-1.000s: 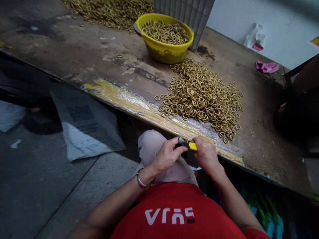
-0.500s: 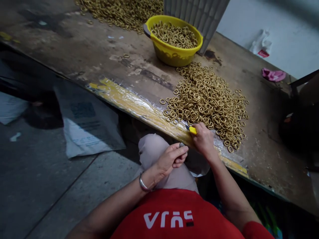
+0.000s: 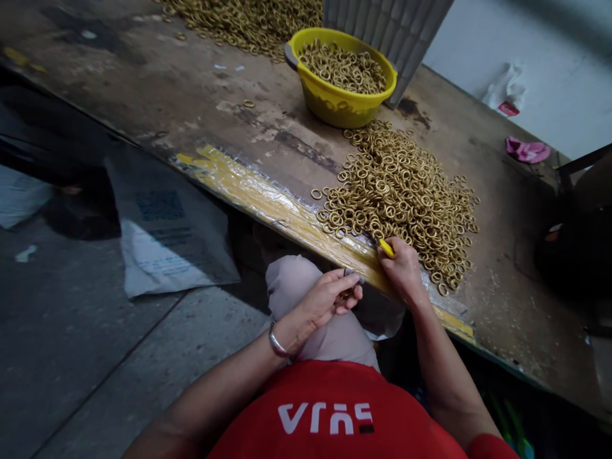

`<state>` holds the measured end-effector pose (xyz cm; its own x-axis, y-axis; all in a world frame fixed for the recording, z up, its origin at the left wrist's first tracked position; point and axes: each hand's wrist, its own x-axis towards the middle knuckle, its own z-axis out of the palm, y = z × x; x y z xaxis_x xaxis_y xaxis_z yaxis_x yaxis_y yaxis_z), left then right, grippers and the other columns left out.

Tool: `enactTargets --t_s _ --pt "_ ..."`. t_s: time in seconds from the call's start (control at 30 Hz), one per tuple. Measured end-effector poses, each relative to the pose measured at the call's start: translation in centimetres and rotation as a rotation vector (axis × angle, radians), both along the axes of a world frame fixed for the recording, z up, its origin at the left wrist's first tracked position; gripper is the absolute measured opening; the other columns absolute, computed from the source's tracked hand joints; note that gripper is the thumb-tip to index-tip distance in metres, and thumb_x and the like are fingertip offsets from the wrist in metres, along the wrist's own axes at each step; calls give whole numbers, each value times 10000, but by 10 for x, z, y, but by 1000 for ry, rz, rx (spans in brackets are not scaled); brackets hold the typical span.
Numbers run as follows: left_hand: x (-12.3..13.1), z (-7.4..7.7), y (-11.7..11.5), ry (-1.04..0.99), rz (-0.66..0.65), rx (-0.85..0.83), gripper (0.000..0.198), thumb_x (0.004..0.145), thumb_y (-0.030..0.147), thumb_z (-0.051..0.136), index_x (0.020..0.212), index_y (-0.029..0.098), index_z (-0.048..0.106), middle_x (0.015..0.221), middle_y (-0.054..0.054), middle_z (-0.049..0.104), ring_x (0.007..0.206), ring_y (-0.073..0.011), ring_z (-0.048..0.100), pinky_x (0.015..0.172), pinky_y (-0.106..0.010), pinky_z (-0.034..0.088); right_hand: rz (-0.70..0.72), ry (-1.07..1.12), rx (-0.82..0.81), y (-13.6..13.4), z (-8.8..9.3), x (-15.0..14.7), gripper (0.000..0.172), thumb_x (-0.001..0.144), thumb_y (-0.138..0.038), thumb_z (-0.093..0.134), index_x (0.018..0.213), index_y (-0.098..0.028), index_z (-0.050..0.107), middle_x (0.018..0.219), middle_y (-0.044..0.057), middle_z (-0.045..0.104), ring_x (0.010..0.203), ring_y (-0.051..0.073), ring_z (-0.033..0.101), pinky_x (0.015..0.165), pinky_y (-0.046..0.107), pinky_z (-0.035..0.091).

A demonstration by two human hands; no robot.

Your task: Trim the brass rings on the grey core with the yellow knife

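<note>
My right hand is closed around a yellow utility knife at the table's front edge. The knife's dark tip points at the near side of a heap of brass-coloured rings, by a ring it seems to touch. Over my knee, my left hand is curled with thumb and fingers together, a grey cover showing at the thumb tip. Brass-coloured rings show partly between its fingers; how many is hidden.
Behind the heap stands a yellow basin of rings, beside a grey ribbed panel. Another ring pile lies farther back. Yellow tape covers the table edge. A pink cloth lies right; a white sack stands below.
My right hand has shifted slightly right, and the knife tip has moved against the heap's near edge. My left hand's fingers have loosened a little, showing rings inside.
</note>
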<state>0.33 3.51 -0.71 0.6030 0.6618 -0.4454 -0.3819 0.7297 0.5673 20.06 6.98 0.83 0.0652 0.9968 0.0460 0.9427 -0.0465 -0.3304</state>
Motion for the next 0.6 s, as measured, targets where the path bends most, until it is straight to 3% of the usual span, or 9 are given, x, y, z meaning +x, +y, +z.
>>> enactTargets --t_s 0.2,0.4,0.6 --pt "9 2 0 93 53 61 241 649 293 733 750 127 591 714 -23 636 495 -54 493 354 -137 271 71 -56 -83 -9 1 8 132 815 -246 548 864 -190 656 774 42 670 663 169 553 625 269 316" --pt "16 -1 2 180 74 160 317 682 385 740 717 170 509 548 67 487 432 -44 398 354 -145 227 130 76 -93 -17 2 17 150 829 -290 537 727 -199 598 702 23 607 639 156 509 613 262 315" --pt "35 -2 19 313 68 324 243 736 331 688 806 157 533 695 -4 646 394 -20 344 356 -158 217 85 393 -79 -18 6 26 129 776 -305 566 726 -193 605 699 -2 585 673 148 517 654 253 372"
